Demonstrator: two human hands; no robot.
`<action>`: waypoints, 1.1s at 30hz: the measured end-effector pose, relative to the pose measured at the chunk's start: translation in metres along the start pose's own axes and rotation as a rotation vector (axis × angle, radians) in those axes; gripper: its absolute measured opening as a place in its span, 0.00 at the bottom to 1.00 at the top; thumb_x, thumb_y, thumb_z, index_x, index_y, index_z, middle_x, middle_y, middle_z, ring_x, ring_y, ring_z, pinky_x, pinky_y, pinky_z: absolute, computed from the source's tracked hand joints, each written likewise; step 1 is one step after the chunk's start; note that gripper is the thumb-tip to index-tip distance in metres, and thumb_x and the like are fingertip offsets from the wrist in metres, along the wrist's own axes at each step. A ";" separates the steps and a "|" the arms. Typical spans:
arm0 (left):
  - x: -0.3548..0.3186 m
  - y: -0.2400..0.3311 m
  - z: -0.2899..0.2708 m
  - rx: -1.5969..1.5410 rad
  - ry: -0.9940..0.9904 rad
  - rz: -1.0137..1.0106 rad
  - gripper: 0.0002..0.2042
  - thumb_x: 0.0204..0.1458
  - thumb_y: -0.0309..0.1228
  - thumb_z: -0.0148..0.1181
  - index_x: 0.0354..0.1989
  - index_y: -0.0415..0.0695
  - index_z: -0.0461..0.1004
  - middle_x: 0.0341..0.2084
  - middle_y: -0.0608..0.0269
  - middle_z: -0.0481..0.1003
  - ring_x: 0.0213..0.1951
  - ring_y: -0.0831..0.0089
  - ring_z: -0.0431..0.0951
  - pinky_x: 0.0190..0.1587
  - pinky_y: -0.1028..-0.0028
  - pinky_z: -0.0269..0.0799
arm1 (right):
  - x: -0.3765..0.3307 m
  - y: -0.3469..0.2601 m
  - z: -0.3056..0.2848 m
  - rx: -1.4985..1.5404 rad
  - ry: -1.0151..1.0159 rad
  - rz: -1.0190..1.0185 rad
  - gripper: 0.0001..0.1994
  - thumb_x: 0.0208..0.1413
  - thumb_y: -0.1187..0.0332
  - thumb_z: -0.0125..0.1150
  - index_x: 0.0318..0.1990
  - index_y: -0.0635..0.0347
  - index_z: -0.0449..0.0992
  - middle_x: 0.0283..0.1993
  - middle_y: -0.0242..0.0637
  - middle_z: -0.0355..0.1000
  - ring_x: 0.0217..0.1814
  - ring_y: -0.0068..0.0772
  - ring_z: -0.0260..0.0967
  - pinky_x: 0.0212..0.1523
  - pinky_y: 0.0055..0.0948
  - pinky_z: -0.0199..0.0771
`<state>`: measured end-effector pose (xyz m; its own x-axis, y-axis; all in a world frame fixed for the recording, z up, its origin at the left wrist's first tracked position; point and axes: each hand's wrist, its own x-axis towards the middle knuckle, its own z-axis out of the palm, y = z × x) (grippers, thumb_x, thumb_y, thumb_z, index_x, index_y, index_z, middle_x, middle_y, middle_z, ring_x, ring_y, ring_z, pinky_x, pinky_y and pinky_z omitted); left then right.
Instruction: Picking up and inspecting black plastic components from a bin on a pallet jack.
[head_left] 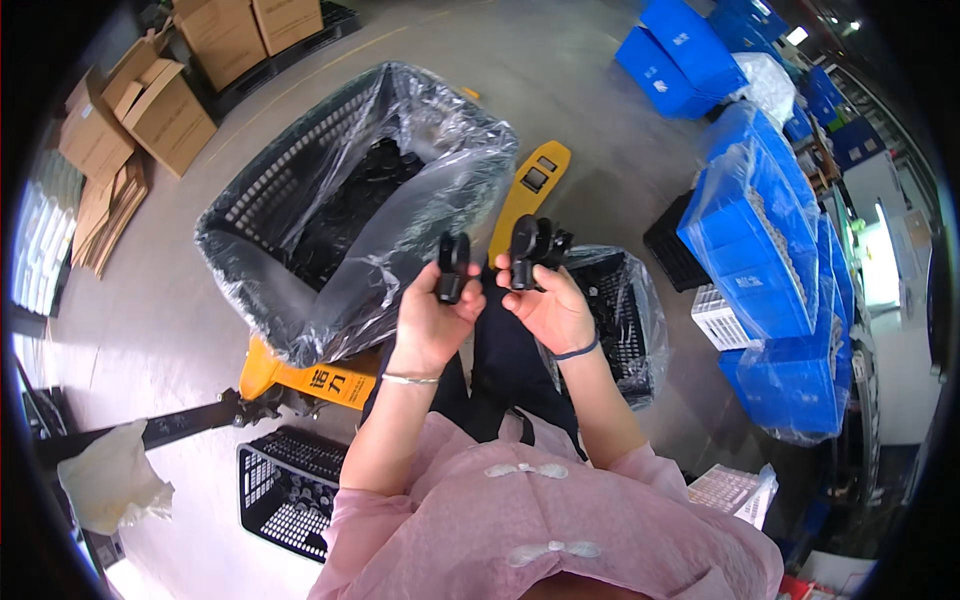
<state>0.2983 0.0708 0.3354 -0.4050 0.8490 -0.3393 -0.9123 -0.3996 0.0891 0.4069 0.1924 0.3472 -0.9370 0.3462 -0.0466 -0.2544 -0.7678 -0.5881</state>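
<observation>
My left hand [432, 325] is closed round a black plastic caster [453, 262], its two rounded halves pointing up and away from me. Beside it, a small gap apart, my right hand [558, 318] grips black casters [526, 242] of the same look; they overlap, so their number is hard to tell. Both hands are raised in front of my body. Beyond them to the left stands a large black crate [262, 170] lined with clear plastic, with a heap of dark parts inside. A smaller lined crate [632, 355] with black parts is by my right forearm.
A yellow pallet jack [315, 380] lies under the large crate, one fork [518, 200] reaching out beyond. Another black crate [262, 505] holds parts at lower left. Blue bins [745, 250] are stacked at right, and cardboard boxes [165, 115] stand far left.
</observation>
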 end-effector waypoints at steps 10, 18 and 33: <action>0.010 -0.027 0.005 0.089 0.186 0.230 0.11 0.55 0.34 0.43 0.41 0.41 0.66 0.32 0.62 0.68 0.32 0.71 0.67 0.41 0.72 0.63 | -0.010 0.003 -0.015 0.023 0.046 0.034 0.16 0.53 0.70 0.47 0.50 0.61 0.62 0.47 0.45 0.64 0.44 0.35 0.65 0.37 0.30 0.68; 0.020 -0.065 0.023 0.384 0.184 0.236 0.10 0.55 0.41 0.42 0.39 0.49 0.63 0.21 0.67 0.66 0.21 0.79 0.65 0.19 0.79 0.61 | -0.029 0.001 -0.051 0.089 0.099 0.055 0.16 0.53 0.68 0.45 0.48 0.65 0.63 0.47 0.43 0.65 0.44 0.36 0.65 0.41 0.33 0.67; 0.122 0.148 -0.054 1.956 0.448 0.883 0.14 0.36 0.24 0.54 0.35 0.39 0.72 0.39 0.48 0.66 0.44 0.55 0.66 0.48 0.66 0.63 | -0.109 -0.013 -0.189 -1.499 0.717 -0.033 0.33 0.45 0.68 0.59 0.58 0.65 0.51 0.57 0.48 0.53 0.56 0.40 0.52 0.56 0.32 0.52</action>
<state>0.1173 0.0969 0.2563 -0.8604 0.4679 0.2019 0.4353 0.4688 0.7686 0.5578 0.2668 0.2074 -0.5348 0.8382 -0.1069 0.5683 0.2632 -0.7796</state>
